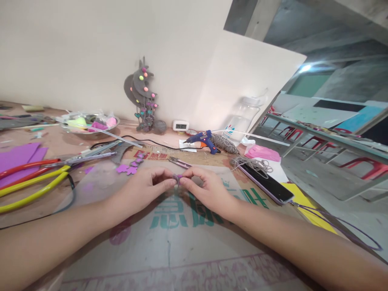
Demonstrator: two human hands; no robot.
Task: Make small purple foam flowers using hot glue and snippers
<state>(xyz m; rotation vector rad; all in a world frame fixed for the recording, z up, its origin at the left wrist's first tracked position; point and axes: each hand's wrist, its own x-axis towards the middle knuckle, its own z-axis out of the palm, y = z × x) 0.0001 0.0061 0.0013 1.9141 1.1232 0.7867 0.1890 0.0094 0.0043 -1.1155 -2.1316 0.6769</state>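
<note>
Near the middle of the work surface, my left hand and my right hand meet with thumbs and forefingers pinched. Between the fingertips is a small grey-and-purple craft piece, mostly covered, so its shape is hard to make out. Beneath both hands lies a translucent sheet over cardboard printed with green characters. Just beyond the fingers are small pink-handled pliers. To the left of my left hand lie purple flower cut-outs, with grey pieces beside them.
A blue glue gun stands behind, beside grey yarn and a water jug. A phone lies right. Red-handled and yellow-handled cutters lie left, near a metal bowl. A grey moon ornament hangs behind.
</note>
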